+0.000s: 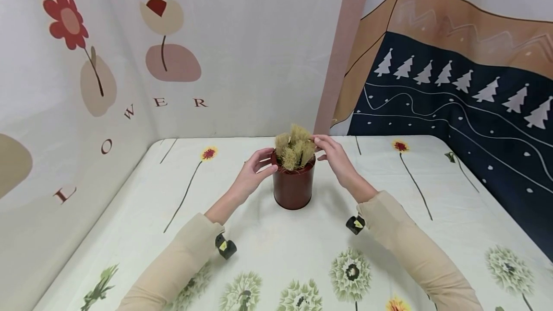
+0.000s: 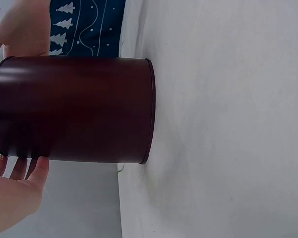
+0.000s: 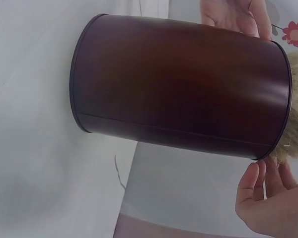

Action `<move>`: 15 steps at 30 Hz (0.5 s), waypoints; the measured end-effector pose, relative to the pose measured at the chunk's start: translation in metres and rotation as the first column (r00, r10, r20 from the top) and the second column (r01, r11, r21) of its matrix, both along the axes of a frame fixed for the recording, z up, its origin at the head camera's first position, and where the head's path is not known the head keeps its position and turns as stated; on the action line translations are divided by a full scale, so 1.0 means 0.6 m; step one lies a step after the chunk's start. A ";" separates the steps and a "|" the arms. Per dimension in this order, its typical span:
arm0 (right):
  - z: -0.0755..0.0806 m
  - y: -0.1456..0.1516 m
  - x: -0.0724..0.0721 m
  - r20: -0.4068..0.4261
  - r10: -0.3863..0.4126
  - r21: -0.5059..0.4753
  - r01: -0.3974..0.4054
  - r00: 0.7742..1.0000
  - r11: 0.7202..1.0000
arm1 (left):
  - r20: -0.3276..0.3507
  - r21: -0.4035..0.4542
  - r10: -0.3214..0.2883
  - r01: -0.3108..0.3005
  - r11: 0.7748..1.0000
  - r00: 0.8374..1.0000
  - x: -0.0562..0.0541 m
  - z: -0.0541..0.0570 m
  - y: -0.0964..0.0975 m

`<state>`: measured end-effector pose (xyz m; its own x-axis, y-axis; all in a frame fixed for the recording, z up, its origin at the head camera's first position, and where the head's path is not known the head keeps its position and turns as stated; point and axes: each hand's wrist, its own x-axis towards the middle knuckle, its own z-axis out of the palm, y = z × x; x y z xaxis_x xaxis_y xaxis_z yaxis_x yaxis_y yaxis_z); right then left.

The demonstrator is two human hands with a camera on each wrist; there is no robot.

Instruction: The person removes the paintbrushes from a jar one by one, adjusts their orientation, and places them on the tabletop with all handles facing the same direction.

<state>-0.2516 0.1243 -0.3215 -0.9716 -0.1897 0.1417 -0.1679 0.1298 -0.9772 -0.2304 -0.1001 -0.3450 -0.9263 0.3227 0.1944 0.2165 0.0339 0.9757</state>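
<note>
A dark reddish-brown cylindrical pot (image 1: 293, 188) stands upright on the flower-printed cloth. Tufts of dry, yellowish grass-like plant (image 1: 295, 148) rise above its rim. My left hand (image 1: 256, 173) touches the pot's left side near the top, thumb toward the front and fingers farther back. In the left wrist view, fingertips of the left hand (image 2: 17, 193) meet the pot wall. My right hand (image 1: 337, 157) is at the right of the rim, its fingertips by the plant. The right wrist view shows the right hand (image 3: 273, 203) with bent fingers at the rim and tufts; firm contact is unclear.
The table cloth (image 1: 268, 239) is white with printed flowers. A pale curtain (image 1: 259, 52) with printed flowers and letters hangs behind and at left. A dark-blue and brown printed curtain (image 1: 432, 90) borders the right side.
</note>
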 end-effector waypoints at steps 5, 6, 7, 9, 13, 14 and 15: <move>0.002 0.000 -0.004 0.005 -0.023 0.036 0.023 1.000 0.999 | 0.000 -0.007 0.002 -0.002 1.000 1.000 0.000 -0.001 -0.001; 0.003 0.000 -0.005 -0.009 -0.031 0.054 0.032 0.999 0.998 | -0.001 -0.008 0.002 -0.002 1.000 1.000 0.000 -0.001 -0.001; 0.003 -0.001 -0.005 -0.023 -0.041 0.074 0.043 0.999 0.996 | -0.001 -0.006 0.001 -0.001 1.000 1.000 0.000 -0.001 -0.001; 0.005 -0.004 -0.006 -0.051 -0.062 0.105 0.068 0.997 0.992 | 0.000 -0.004 0.000 0.000 1.000 1.000 0.000 -0.001 -0.001; 0.010 -0.012 -0.011 -0.092 -0.112 0.137 0.124 0.989 0.983 | 0.002 -0.003 0.002 -0.002 1.000 1.000 0.000 -0.001 0.000; 0.011 -0.013 -0.012 -0.097 -0.125 0.136 0.138 0.987 0.981 | 0.003 -0.004 0.003 -0.003 1.000 1.000 0.000 -0.001 0.000; 0.013 -0.015 -0.014 -0.102 -0.135 0.135 0.149 0.985 0.980 | 0.004 -0.005 0.005 -0.005 1.000 1.000 0.000 0.000 0.000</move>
<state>-0.2601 0.1153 -0.3139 -0.9740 -0.0752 0.2136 -0.2263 0.2945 -0.9285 -0.2304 -0.1001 -0.3453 -0.9287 0.3193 0.1885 0.2120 0.0401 0.9764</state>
